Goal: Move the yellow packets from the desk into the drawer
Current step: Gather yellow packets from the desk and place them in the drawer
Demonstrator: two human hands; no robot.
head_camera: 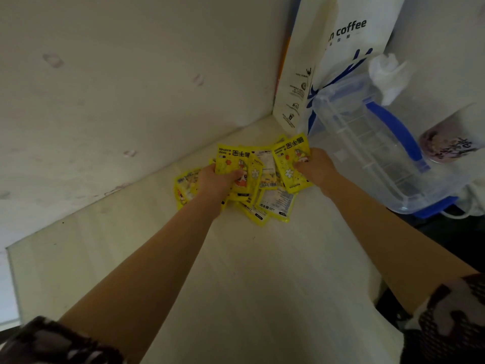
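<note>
Pale walls meet at a corner behind a cream desk (262, 271), whose top runs back into that corner; a heap of yellow packets (265, 185) lies on the desk there, overlapping one another, some face up with cartoon print and some showing their white backs; the left hand (217, 179) reaches into the left part of the heap with its fingers curled round a few packets, lifting their upper edges off the pile; the right hand (315, 166) pinches one packet at the right side of the heap, tilted up with its printed face showing; just beside the heap on the right stands a white paper bag (338, 61) printed "coffee", and in front of it a clear plastic box with blue handle (380, 143); no drawer is in view; both forearms are bare, with dark patterned sleeves (451, 319) at the lower edge.
</note>
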